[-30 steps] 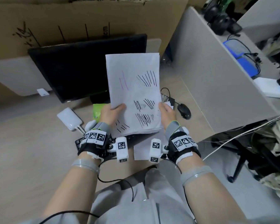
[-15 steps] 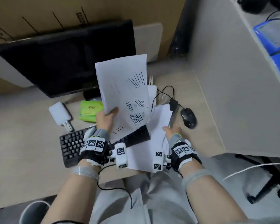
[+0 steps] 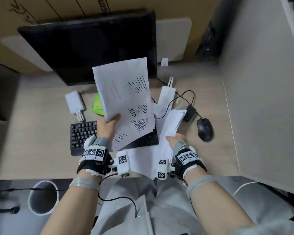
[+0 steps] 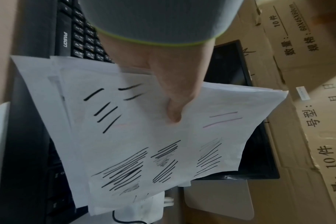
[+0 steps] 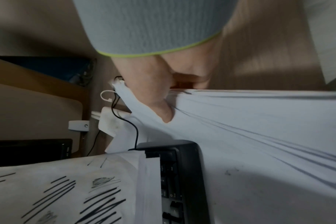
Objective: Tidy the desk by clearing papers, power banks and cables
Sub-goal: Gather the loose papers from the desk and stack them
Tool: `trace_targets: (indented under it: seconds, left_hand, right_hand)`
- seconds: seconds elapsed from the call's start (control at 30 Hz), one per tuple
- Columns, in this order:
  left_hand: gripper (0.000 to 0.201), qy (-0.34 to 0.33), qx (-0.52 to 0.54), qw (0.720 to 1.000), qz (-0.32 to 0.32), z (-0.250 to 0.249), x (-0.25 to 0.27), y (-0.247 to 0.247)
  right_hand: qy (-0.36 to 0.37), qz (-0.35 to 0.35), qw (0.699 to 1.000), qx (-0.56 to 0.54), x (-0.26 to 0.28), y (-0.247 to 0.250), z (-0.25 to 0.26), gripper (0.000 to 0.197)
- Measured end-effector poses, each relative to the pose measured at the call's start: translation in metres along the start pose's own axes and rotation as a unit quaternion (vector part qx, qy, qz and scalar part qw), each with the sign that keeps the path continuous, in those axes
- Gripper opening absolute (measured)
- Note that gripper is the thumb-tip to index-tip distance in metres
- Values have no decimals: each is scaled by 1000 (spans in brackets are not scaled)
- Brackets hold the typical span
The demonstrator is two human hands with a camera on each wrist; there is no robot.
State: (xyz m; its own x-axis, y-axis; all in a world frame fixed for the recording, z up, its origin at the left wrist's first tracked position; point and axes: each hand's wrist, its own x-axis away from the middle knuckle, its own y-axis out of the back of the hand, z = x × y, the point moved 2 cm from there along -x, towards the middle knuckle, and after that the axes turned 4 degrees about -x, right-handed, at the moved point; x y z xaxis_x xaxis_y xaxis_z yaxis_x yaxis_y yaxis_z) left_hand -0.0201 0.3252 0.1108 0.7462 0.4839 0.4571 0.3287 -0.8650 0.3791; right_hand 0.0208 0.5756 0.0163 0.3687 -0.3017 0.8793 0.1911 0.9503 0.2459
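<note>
My left hand grips a stack of scribbled papers by its lower left edge and holds it raised over the black keyboard; the thumb presses on the top sheet. My right hand pinches a second bunch of white sheets that lies on the desk right of the keyboard, thumb on top of those sheets. One white power bank lies left of the papers. Another white power bank lies behind them, with a black cable looping beside it.
A black monitor stands at the back before cardboard boxes. A green packet lies under the raised stack. A black mouse and a black adapter sit at the right, near the grey partition. A bin stands below the desk edge.
My right hand let go of the raised stack and dropped to the loose sheets on the desk, which it now pinches. The left hand alone keeps the stack up.
</note>
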Motion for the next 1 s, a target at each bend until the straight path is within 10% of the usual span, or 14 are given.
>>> trace_targets:
  seconds: [0.63, 1.0]
  left_hand:
    - [37, 20, 0, 993, 116, 9, -25, 61]
    - [51, 137, -98, 968, 184, 63, -36, 112]
  right_hand:
    - [303, -192, 933, 5, 178, 8, 58, 19]
    - [437, -89, 887, -118, 226, -34, 91, 13]
